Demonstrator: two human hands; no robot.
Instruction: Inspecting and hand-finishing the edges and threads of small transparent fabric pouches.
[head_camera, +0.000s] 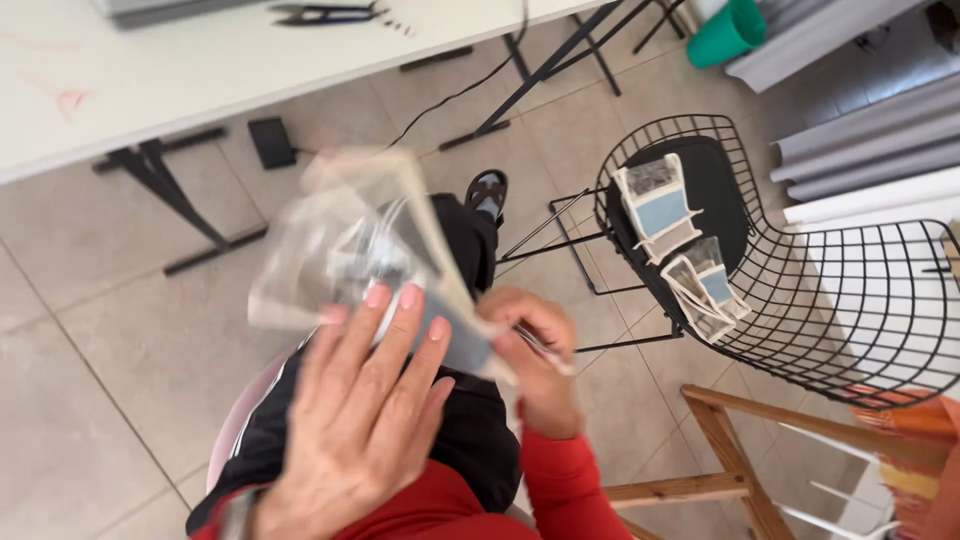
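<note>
My left hand (365, 410) lies flat, fingers spread, against a clear plastic bag (345, 240) with a pale face mask and white ear loops inside, held over my lap. The bag is blurred by motion. My right hand (535, 355) pinches the bag's lower right corner, at a thin white strip. Both sleeves are red, and black trousers show under the hands.
A black wire chair (850, 300) to the right carries two bagged blue and white masks (660, 210) on its dark seat. A white table (200, 60) with black scissors (325, 13) runs along the top. A wooden frame (730, 450) stands at lower right, grey rolls (870, 140) upper right.
</note>
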